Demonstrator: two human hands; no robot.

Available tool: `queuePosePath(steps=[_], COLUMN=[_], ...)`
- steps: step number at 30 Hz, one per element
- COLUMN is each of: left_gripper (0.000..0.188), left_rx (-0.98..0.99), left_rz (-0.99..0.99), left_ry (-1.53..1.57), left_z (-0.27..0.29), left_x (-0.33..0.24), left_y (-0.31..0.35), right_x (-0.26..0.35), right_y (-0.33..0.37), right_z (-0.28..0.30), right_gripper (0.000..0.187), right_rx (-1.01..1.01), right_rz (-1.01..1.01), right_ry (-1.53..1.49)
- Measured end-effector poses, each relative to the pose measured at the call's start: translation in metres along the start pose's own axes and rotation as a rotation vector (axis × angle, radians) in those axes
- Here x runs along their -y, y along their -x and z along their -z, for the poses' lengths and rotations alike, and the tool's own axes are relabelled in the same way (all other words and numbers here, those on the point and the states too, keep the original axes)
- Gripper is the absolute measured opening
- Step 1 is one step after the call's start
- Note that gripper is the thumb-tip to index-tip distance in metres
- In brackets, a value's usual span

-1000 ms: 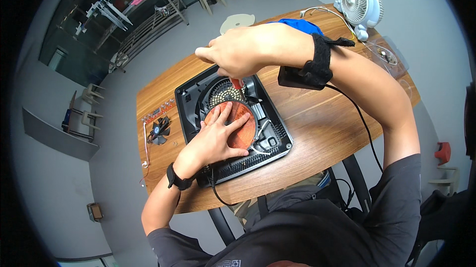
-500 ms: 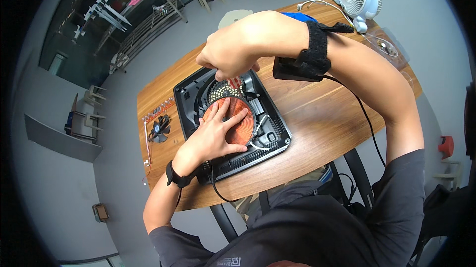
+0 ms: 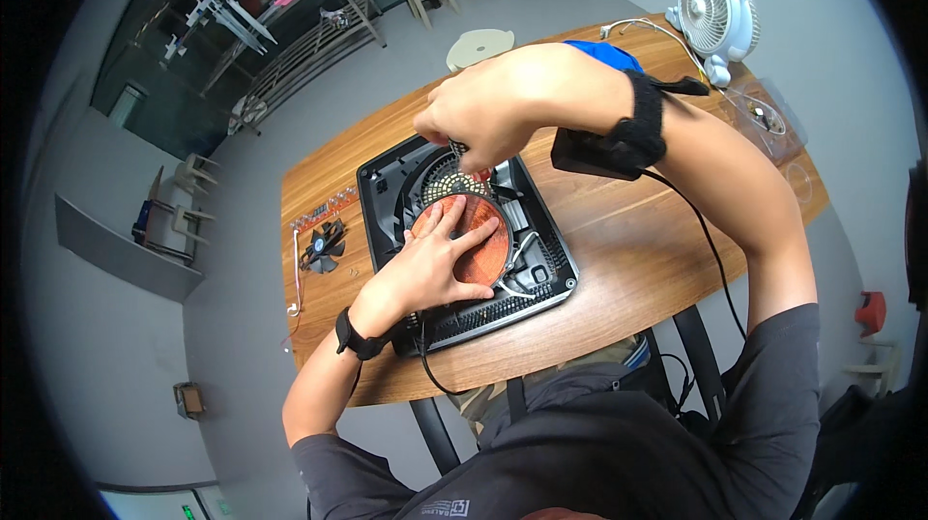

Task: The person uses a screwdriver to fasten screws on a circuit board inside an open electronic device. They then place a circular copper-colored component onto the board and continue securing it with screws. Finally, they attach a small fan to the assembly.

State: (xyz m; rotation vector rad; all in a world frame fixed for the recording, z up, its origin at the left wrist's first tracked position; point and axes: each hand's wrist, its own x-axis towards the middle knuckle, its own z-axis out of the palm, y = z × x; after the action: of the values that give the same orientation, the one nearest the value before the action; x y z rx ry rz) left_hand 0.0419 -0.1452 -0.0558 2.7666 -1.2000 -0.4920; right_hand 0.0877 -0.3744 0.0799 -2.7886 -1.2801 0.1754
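A copper-red coil disc (image 3: 488, 251) lies in a black plastic appliance housing (image 3: 564, 286) that looks like an opened induction cooker. Spread flat over the coil, pressing on its face, is my left hand (image 3: 430, 264), its fingers apart. Above the housing's far part my right hand (image 3: 478, 114) is closed with bent fingers. A small dark piece shows between those fingers and a reddish bit just below; what they hold cannot be made out. Under that hand a round vent grille (image 3: 447, 187) is partly visible. Pale wires (image 3: 527, 264) run beside the coil.
Left of the housing are a small black fan (image 3: 324, 247), a narrow circuit strip (image 3: 324, 209) and a white cable. On the far right of the wooden table (image 3: 638, 240) stands a white desk fan (image 3: 713, 13), near a clear plastic tray (image 3: 768, 124) and a blue item (image 3: 604, 56).
The whole view has shifted slightly. My right hand has turned a little, and its fingers now show a dark piece between them. My left hand stays spread on the coil.
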Motion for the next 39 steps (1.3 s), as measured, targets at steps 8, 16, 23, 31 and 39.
queuePosePath(steps=[8,16,23,31,39], left_gripper=[0.099,0.098,0.098,0.1,0.099], left_rx=[-0.011,-0.037,-0.057,-0.03,-0.043], left_rz=[0.013,-0.006,-0.021,0.004,0.003], left_ry=[-0.019,-0.022,-0.027,-0.024,-0.04], left_z=[-0.002,-0.002,-0.007,-0.005,-0.004], left_x=[-0.001,0.0,0.004,0.002,0.001], left_y=[0.001,0.002,0.003,0.002,0.003], right_x=[0.004,0.007,-0.004,0.008,0.004], right_y=[-0.014,-0.006,-0.004,-0.011,-0.003], right_z=[-0.022,-0.026,-0.021,-0.026,-0.015], right_gripper=[0.02,0.033,0.034,0.039,0.038], right_rx=[-0.103,-0.224,-0.157,-0.129,-0.059], right_rz=[-0.11,-0.171,-0.09,-0.244,-0.081], right_ry=[0.086,0.126,0.026,0.071,-0.025])
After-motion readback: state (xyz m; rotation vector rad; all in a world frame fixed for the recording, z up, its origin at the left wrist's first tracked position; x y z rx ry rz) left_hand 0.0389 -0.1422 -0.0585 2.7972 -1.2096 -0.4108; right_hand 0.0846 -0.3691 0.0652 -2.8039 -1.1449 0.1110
